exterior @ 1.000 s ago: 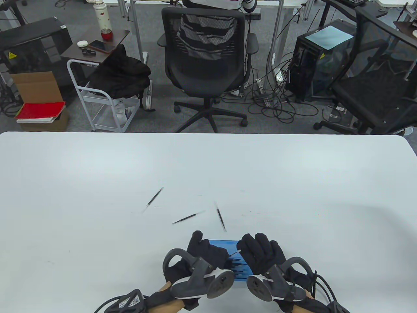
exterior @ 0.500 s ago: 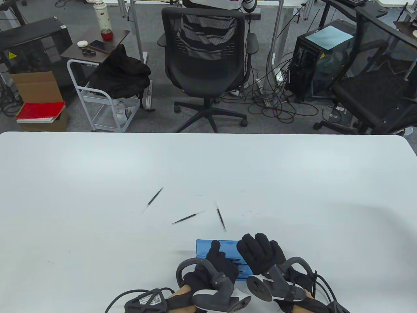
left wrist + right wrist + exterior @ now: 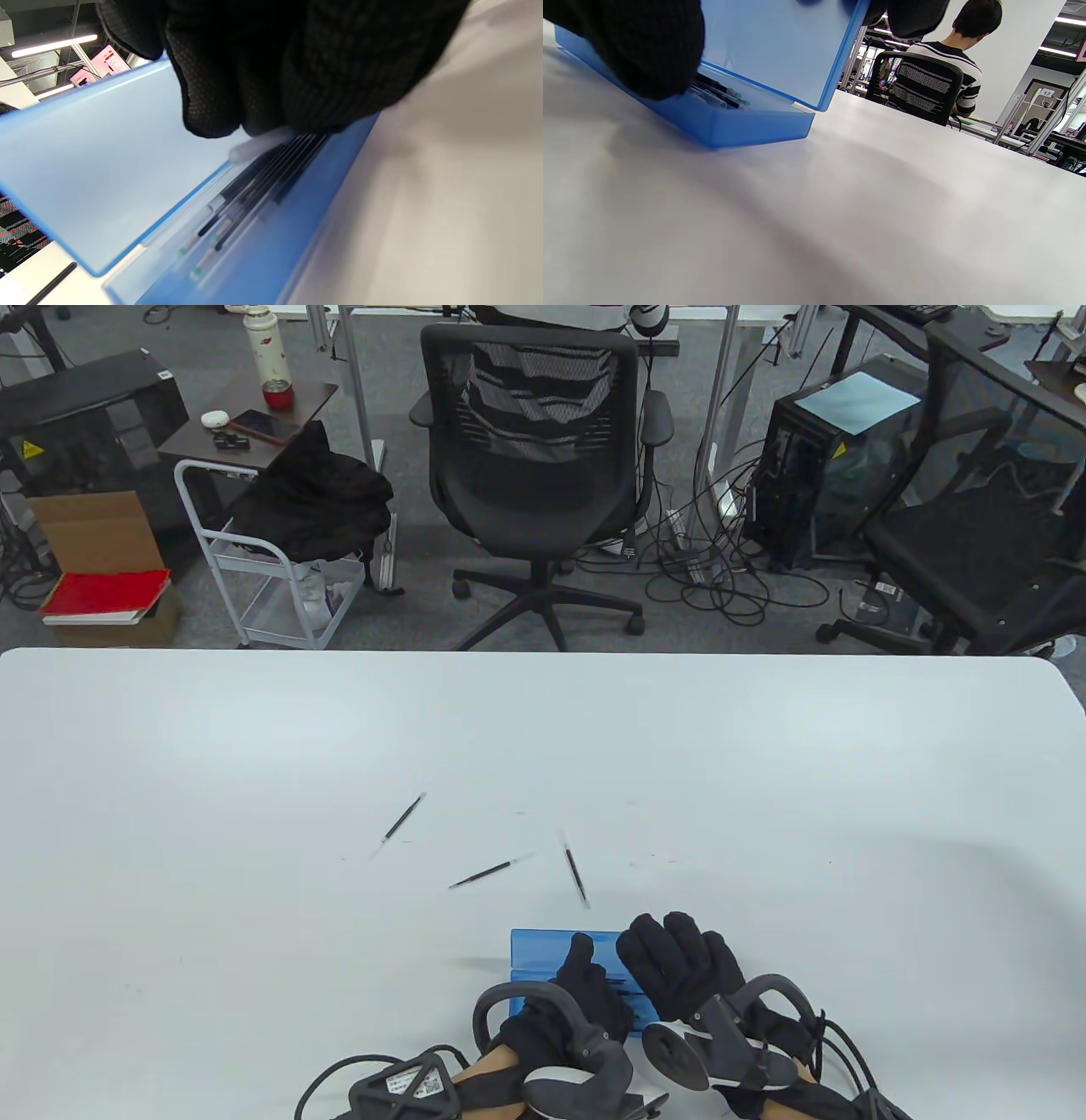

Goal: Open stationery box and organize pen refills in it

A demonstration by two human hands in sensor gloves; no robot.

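I have the blue stationery box [image 3: 543, 948] sitting open on the white bench [image 3: 254, 746] near its front edge, with its lid [image 3: 780, 46] tilted up at the far side. My left hand [image 3: 585, 993] reaches into the tray from the front; in the left wrist view its gloved fingertips [image 3: 263, 106] are down among the refills in the box [image 3: 254, 186], a row of dark tubes lying side by side along the tray, and a pale tube end pokes out just under those fingertips. The fingers look curled there, but I cannot tell whether they pinch a refill or only press on the row. My right hand [image 3: 679, 963] is at the right end of the box, fingers bent over the top edge of the raised lid; the right wrist view shows a gloved finger [image 3: 916, 12] hooked over the lid's corner and the thumb side [image 3: 640, 55] low against the tray, so this hand grips the lid and holds it upright. Three loose refills lie on the bench beyond the box: one [image 3: 403, 818] off to the left, one [image 3: 482, 874] in the middle, and one [image 3: 576, 875] nearest the box, all apart from each other and from the box.
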